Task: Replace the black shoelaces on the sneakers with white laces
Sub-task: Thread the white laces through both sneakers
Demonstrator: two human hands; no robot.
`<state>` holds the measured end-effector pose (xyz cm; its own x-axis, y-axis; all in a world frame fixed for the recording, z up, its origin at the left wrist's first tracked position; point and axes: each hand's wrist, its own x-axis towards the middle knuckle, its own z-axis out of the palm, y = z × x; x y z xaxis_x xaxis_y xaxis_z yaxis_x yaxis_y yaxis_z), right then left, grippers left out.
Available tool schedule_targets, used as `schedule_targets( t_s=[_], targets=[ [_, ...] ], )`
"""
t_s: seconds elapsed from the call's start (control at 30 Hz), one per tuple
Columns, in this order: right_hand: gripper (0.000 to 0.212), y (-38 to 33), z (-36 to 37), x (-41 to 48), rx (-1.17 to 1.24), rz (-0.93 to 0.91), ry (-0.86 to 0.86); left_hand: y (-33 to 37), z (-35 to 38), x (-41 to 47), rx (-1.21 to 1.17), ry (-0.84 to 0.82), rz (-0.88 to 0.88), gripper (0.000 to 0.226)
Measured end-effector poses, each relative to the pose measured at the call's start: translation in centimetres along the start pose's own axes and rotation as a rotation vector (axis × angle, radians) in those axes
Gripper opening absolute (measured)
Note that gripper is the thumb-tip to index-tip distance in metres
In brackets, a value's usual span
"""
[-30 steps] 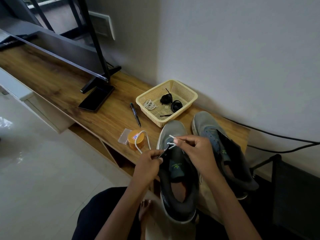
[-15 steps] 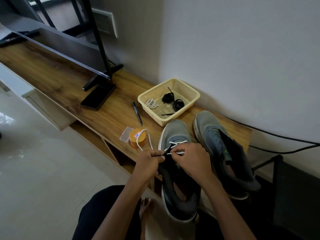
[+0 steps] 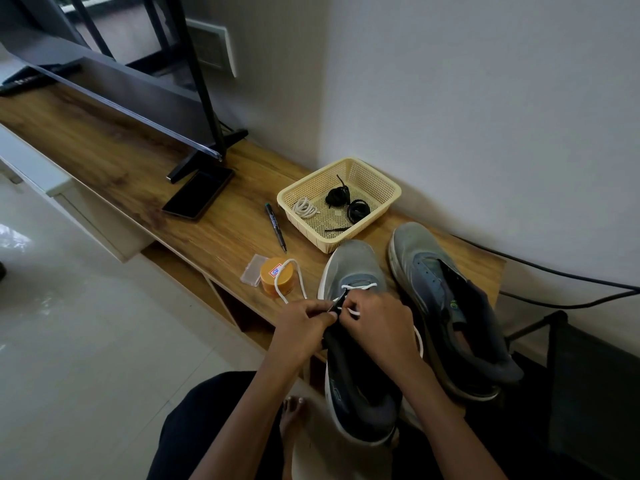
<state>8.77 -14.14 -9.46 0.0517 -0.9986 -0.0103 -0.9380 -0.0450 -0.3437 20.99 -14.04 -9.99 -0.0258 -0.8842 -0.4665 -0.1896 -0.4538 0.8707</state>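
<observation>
Hands have sunk lower onto the shoe (image 3: 356, 265) in front of the basket (image 3: 369, 230): left hand (image 3: 303, 325) pinches its eyelet edge, right hand (image 3: 379, 323) curls round the white lace (image 3: 360, 286). Best to pull each crossing flat and even before the next hole

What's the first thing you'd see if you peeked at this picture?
Two hands, in the middle: the left hand and right hand pinch a white lace on the grey sneaker at the near edge of the wooden shelf. A second sneaker lies just right of it with no lace showing. Behind them, by the wall, a yellow basket holds coiled black laces.
</observation>
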Motion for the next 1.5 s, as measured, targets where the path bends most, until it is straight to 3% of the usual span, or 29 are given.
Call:
schedule_targets(
  t_s=[0.37, 0.43, 0.57, 0.77, 0.87, 1.07, 1.13, 1.2, 1.3, 1.4, 1.5],
  targets=[
    [0.023, 0.2, 0.1, 0.1, 0.024, -0.039, 0.022, -0.1, 0.1, -0.1, 0.054, 0.0, 0.111, 0.021],
    [0.023, 0.2, 0.2, 0.1, 0.03, -0.051, 0.037, -0.1, 0.2, 0.0, 0.086, 0.002, 0.133, 0.03],
    [0.022, 0.2, 0.2, 0.1, 0.031, -0.043, 0.034, -0.1, -0.1, 0.3, 0.037, -0.026, 0.071, 0.038],
    [0.017, 1.2, -0.4, 0.5, 0.201, 0.048, 0.001, -0.7, -0.3, 0.9, 0.041, -0.017, 0.146, 0.01],
    [0.025, 1.9, -0.6, 0.6, 0.281, 0.075, 0.013, -1.0, 0.1, 1.3, 0.045, -0.011, 0.17, 0.005],
    [0.041, 2.4, -0.6, -0.5, 0.327, 0.037, 0.14, -0.9, 0.0, 1.3, 0.103, -0.024, 0.268, 0.013],
    [0.037, 2.2, -0.4, -1.4, 0.296, 0.062, 0.228, -0.8, 0.0, 1.2, 0.107, -0.021, 0.28, 0.014],
    [0.03, 1.7, 0.2, -2.3, 0.216, 0.099, 0.353, -0.9, 0.3, 1.3, 0.105, -0.021, 0.257, 0.013],
    [0.035, 1.4, 1.3, -3.2, 0.07, 0.145, 0.462, -1.0, 0.8, 1.4, 0.14, -0.018, 0.203, 0.014],
    [0.034, 1.9, 1.7, -3.2, 0.073, 0.171, 0.535, -0.7, 0.8, 1.5, -0.05, 0.011, 0.123, 0.013],
    [0.031, 1.9, 1.8, -3.3, 0.077, 0.152, 0.568, -0.4, -0.4, 1.4, -0.281, 0.177, 0.062, 0.013]
  ],
)
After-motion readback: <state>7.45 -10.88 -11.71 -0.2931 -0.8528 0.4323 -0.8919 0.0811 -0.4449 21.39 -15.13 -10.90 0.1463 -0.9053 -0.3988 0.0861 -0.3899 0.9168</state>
